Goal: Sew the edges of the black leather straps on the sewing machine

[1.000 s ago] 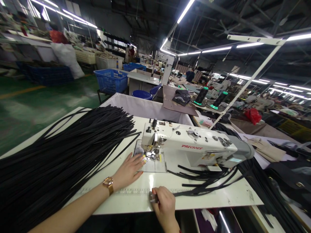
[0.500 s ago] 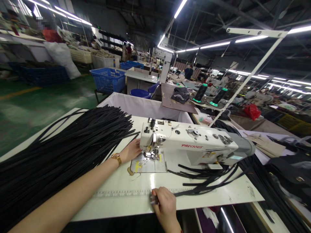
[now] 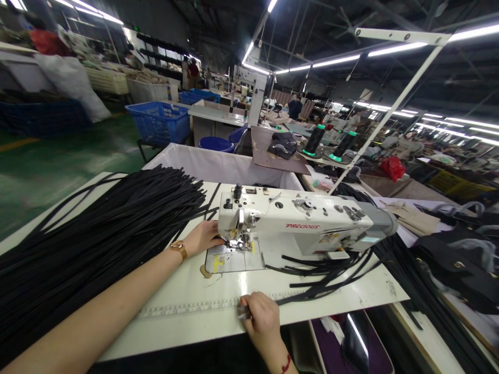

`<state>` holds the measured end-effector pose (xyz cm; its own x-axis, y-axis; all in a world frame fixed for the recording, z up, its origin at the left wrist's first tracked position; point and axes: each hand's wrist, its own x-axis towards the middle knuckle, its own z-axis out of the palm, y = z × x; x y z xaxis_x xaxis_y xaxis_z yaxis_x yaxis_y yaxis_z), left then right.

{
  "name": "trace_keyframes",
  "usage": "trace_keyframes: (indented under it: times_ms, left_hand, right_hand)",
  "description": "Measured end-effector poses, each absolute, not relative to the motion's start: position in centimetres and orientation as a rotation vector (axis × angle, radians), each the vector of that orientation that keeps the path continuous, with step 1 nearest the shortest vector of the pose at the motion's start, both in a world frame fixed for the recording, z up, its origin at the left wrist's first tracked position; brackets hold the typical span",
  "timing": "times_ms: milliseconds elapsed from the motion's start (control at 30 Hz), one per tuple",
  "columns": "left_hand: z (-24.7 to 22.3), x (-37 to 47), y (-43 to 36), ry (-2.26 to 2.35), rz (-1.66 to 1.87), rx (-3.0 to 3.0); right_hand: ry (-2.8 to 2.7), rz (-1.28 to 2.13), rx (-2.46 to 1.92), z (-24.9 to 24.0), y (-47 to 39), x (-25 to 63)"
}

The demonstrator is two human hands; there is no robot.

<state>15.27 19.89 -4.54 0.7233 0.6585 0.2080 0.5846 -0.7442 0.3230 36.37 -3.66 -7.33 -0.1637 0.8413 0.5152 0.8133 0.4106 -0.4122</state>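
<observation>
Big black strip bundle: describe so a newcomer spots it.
On the nearest tabletop, find the white sewing machine. Left of it lies a bundle of black strips. Unlike the few loose strips in front of the machine, it covers most of that side.

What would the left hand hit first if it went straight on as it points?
Likely the machine, at its needle end: the left hand points right at it from close by. Depth is unclear, so it may already touch.
</observation>
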Motion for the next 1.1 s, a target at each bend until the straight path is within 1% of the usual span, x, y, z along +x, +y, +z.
trace_keyframes:
  times_ms: [167, 333, 733, 1000, 1100]
  left_hand:
    - [-4.4, 15.4, 19.6, 1.068, 0.273, 2.701]
    - [-4.2, 16.0, 17.1, 1.209, 0.19, 2.688]
    - [-4.2, 18.0, 13.9, 1.477, 0.165, 2.622]
    - [-4.8, 20.3, 12.0, 1.588, 0.199, 2.549]
    - [-4.2, 20.4, 11.7, 1.584, 0.195, 2.552]
  right_hand:
    - [-1.984, 0.042, -1.406, -7.3, -3.7, 36.4]
    - [-1.985, 0.026, -1.407, -7.4, -3.7, 36.4]
    - [-2.003, 0.012, -1.403, -7.2, -3.7, 36.4]
    - [-1.988, -0.021, -1.398, -7.2, -3.7, 36.2]
    - [-1.98, -0.035, -1.403, -7.3, -3.7, 36.2]
